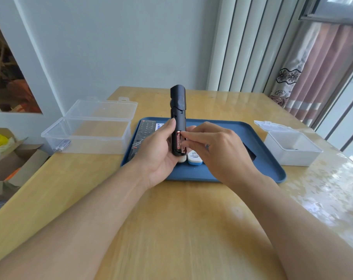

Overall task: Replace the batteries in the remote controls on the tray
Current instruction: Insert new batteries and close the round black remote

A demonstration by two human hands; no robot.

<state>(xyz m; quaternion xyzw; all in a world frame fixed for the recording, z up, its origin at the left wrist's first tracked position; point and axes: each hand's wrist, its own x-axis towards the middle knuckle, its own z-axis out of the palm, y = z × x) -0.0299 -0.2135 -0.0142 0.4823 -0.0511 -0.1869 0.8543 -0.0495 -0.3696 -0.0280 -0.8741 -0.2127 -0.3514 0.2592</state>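
Above the blue tray (268, 166), the left hand (153, 156) grips a black remote (178, 110) upright, back side toward the camera, thumb along its left edge and fingers wrapped behind; the open compartment at the remote's lower end shows red-and-black batteries (178, 143) seated inside; the right hand (218, 150) reaches in from the tray's right half, its fingertips (183, 135) touching the top of the batteries, fingers bent, though whether they pinch one cannot be told; on the tray, left of the held remote, lies a long black remote with many buttons (144, 132); just under the hands lie two white remotes (194, 158), one with a blue end; left of the tray stands an open clear box (86, 136) holding blue batteries (61, 145); right of the tray sits a smaller open white box (292, 150); everything rests on a wooden table (191, 229).
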